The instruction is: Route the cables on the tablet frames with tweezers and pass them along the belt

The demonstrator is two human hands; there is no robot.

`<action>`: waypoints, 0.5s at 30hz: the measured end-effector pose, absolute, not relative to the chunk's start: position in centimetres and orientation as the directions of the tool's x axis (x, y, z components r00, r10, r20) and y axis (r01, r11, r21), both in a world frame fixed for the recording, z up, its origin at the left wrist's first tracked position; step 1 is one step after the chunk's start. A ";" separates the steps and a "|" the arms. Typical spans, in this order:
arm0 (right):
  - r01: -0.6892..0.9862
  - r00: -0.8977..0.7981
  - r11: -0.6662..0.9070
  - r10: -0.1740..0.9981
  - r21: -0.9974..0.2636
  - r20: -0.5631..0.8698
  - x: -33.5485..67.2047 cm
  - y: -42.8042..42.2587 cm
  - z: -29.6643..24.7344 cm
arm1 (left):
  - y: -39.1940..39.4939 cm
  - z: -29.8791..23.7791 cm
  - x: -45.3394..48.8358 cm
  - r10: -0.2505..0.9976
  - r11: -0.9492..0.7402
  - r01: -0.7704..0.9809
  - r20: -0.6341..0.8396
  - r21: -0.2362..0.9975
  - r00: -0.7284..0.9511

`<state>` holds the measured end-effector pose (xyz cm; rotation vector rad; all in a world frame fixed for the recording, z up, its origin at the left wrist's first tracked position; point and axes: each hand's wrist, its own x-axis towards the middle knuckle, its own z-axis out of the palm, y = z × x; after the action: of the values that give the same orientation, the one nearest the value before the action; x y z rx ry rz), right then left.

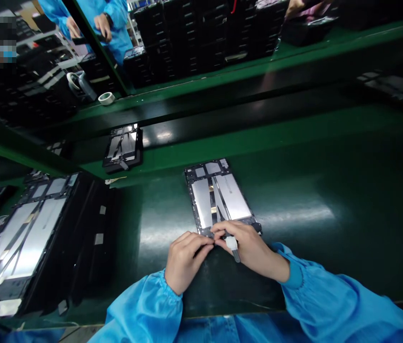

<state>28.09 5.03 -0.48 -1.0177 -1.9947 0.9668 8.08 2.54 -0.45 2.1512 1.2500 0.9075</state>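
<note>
An opened tablet body (219,197) with two silver battery cells lies flat on the dark green bench in front of me. Both hands rest at its near edge. My left hand (185,259) is curled, fingertips pinched against the tablet's lower edge. My right hand (249,247) is closed around a small white-and-grey tool (233,247), its fingertips meeting those of the left hand over the edge. What the fingertips press on is hidden.
A stack of opened tablets in black trays (25,238) sits at the left. Another tablet in a tray (122,148) lies on the black conveyor belt (258,119). A tape roll (106,98) and black tray stacks (201,38) stand beyond. People in blue coats (111,24) work opposite.
</note>
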 end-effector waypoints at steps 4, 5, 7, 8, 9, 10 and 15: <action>0.348 -0.516 0.410 0.835 -0.843 0.192 28.5 5.1 -0.1 | 2.6 -0.6 8.0 0.890 -0.452 0.588 0.292 0.671 0.350; 0.349 -0.524 0.409 0.831 -0.843 0.186 28.5 5.1 -0.1 | 2.7 -0.6 7.9 0.905 -0.418 0.596 0.260 0.686 0.336; 0.349 -0.523 0.412 0.831 -0.842 0.191 28.5 5.1 -0.3 | 2.8 -0.5 7.9 0.930 -0.348 0.598 0.186 0.722 0.316; 0.346 -0.519 0.422 0.830 -0.838 0.203 28.5 5.0 -0.4 | 2.8 -0.5 7.8 0.937 -0.321 0.594 0.155 0.738 0.313; 0.342 -0.518 0.435 0.827 -0.833 0.219 28.4 5.0 -0.5 | 2.7 -0.4 7.8 0.940 -0.304 0.591 0.132 0.748 0.316; 0.339 -0.521 0.453 0.820 -0.825 0.236 28.3 4.9 -0.6 | 2.6 -0.4 7.8 0.939 -0.302 0.591 0.124 0.748 0.322; 0.365 -0.562 0.572 0.764 -0.734 0.317 28.1 4.6 -0.7 | 1.5 -0.2 7.6 0.868 -0.496 0.724 0.280 0.480 0.410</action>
<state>28.11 4.61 -0.69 -0.8970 -2.1730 0.8197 7.56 1.54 -0.22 2.3854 1.3874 0.7278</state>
